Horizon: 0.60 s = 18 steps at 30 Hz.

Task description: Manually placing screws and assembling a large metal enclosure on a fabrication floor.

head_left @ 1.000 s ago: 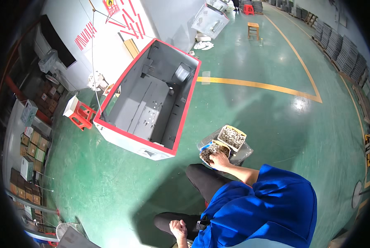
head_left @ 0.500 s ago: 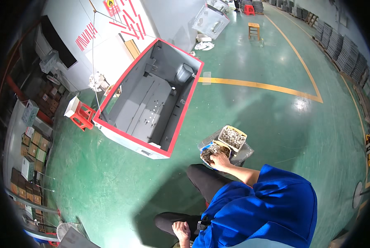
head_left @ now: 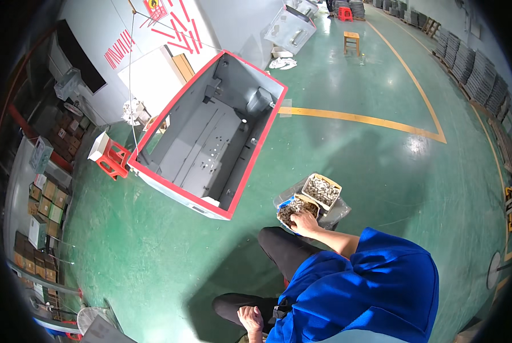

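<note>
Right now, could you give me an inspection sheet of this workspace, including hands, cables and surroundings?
Surface: glossy green floor, long yellow line.
Job's things: pale rectangular container and blue-edged open container, both filled with small pieces.
Clutter: crumpled white cloth-like bundle on the floor.
Hands: bare right hand in the blue-edged container, grip unclear; bare left hand at the dark-trousered leg.
Cables: thin pale cord beside the large red-rimmed grey box; lower attachment unclear.
Surroundings: square wooden stool, red plastic stool, grey stacked material.
</note>
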Motion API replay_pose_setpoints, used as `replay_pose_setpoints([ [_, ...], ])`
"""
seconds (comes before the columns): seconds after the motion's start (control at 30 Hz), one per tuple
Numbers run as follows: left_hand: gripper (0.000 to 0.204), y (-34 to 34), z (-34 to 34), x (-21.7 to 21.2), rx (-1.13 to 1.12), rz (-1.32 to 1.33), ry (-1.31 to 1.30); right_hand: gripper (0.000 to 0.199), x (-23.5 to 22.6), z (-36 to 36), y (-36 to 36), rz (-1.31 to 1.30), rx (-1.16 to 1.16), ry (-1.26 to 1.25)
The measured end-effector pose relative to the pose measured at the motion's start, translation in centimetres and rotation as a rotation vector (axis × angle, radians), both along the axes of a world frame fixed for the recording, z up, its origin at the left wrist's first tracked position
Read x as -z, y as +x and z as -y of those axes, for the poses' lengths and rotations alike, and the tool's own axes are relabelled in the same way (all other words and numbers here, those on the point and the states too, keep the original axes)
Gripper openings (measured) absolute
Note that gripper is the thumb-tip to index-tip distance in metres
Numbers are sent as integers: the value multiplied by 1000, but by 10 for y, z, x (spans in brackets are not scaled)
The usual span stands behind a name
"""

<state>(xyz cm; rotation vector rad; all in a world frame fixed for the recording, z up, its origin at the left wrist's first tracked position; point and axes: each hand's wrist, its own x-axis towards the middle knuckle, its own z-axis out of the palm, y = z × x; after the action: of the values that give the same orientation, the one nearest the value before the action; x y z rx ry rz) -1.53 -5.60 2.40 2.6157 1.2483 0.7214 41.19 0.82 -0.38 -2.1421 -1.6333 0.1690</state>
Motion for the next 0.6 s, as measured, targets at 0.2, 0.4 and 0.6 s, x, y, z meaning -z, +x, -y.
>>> replay_pose_setpoints([
  [0.2,32,-5,-1,5,40,17,-58,25,-5,1,-1,-11,5,-11],
  [0.4,28,-8,-1,8,38,-36,-43,26,-5,0,0,-6,11,-12],
  [0.6,17,-2,1,4,105,-48,-70,31,-11,1,-3,-7,28,10],
])
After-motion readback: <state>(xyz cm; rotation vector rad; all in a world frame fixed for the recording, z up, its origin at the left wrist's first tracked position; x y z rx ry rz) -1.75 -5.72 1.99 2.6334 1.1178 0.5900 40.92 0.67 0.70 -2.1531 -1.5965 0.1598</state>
